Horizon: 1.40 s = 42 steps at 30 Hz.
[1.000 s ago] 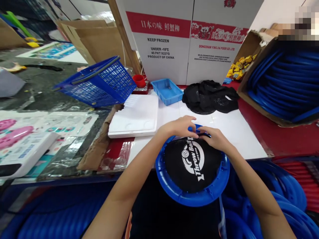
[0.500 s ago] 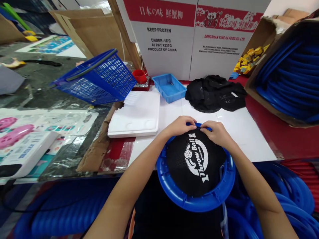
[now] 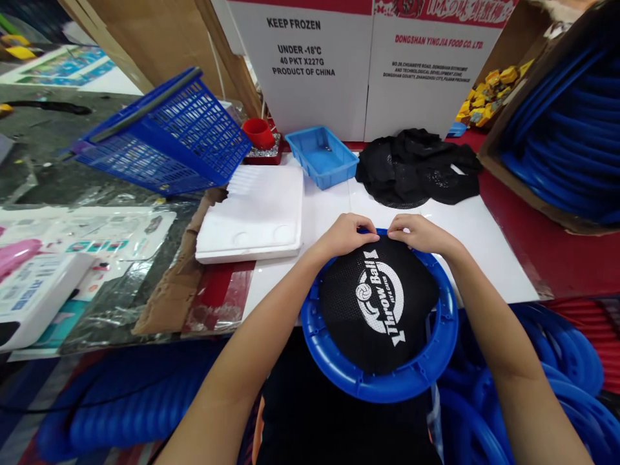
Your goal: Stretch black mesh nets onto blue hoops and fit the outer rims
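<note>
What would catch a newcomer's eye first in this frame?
The blue ring with black mesh printed "Throw Ball", low in the centre, with the left hand and right hand pinching the mesh at its far edge. Behind, a tilted blue basket at left and white cartons marked "KEEP FROZEN".

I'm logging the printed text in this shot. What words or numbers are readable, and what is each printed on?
"KEEP FROZEN / UNDER -18°C / 40 PKT X227G / PRODUCT OF CHINA": left white carton.
"DONGSHAN YINGJIA FOOD CO. LTD.": right white carton; the address lines below are too small to read.
"Throw Ball": black mesh in the blue ring; the smaller line beside it is blurred.
Packaging cards at left: unreadable.
</note>
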Each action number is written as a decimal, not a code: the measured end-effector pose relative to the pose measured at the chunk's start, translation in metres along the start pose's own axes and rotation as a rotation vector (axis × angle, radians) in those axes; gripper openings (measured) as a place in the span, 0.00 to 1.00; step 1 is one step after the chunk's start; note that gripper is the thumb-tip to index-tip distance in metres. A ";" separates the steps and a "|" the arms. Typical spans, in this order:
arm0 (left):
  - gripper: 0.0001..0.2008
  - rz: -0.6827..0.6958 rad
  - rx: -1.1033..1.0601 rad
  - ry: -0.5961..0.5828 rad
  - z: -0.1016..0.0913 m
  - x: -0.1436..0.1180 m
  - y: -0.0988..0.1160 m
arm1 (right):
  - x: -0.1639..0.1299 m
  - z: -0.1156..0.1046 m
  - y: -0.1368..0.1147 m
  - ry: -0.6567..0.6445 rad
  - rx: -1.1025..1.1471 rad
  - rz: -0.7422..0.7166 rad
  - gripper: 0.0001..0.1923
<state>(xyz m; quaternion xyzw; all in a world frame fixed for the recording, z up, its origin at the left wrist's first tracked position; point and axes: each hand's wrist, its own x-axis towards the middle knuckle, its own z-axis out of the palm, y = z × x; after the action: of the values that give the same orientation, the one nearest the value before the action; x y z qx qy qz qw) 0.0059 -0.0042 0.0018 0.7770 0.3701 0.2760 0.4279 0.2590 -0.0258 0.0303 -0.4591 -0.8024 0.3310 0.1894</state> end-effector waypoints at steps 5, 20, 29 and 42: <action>0.04 0.015 -0.002 -0.045 -0.003 -0.001 0.004 | 0.009 -0.001 0.008 -0.065 -0.012 -0.043 0.12; 0.05 0.113 0.170 -0.073 -0.010 -0.004 0.007 | 0.005 0.010 0.023 0.064 -0.217 -0.030 0.10; 0.12 0.150 0.387 -0.104 -0.013 -0.012 0.004 | -0.027 -0.030 0.038 0.153 -0.108 0.119 0.12; 0.08 0.069 0.178 -0.054 -0.031 -0.011 0.001 | -0.001 0.005 0.028 0.134 -0.067 -0.197 0.09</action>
<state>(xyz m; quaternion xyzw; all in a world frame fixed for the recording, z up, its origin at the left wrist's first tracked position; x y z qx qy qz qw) -0.0230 0.0011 0.0165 0.8315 0.3542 0.2356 0.3573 0.2734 -0.0187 0.0073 -0.4050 -0.8398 0.2525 0.2587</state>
